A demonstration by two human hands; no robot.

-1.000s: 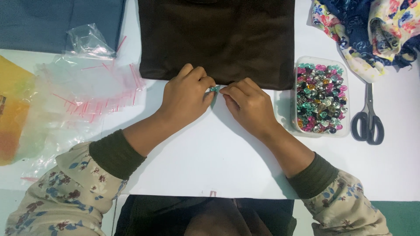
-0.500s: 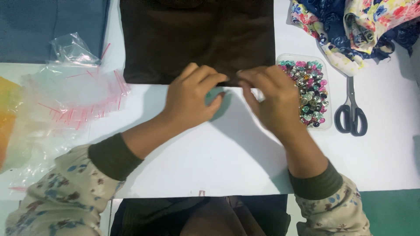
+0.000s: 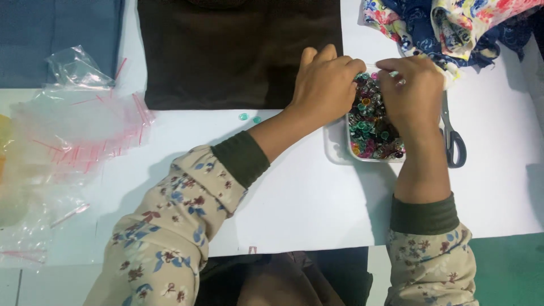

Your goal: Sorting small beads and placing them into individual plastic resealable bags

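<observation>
Tray: a clear plastic tray [image 3: 335, 148] of mixed coloured beads sits on the desk right of centre, between the brown cloth and the scissors.
Left hand: the left hand [image 3: 324, 85] reaches across from the near left, palm down, fingers curled at the tray's far left edge; whether its grip pinches a bead cannot be told.
Right hand: the right hand [image 3: 412, 93] lies over the tray's right half, fingers bent down into the beads; its grip is hidden too.
Loose beads: two teal beads [image 3: 250, 118] lie on the desk just near of the brown cloth [image 3: 226, 51].
Desk: white desk [image 3: 306, 198], a green strip at the near right.
Others: one pair of scissors [image 3: 453, 141] right of the tray; a pile of zip bags [image 3: 73, 136] at left; a blue cloth [image 3: 56, 34] far left; floral fabric [image 3: 453, 25] far right.
</observation>
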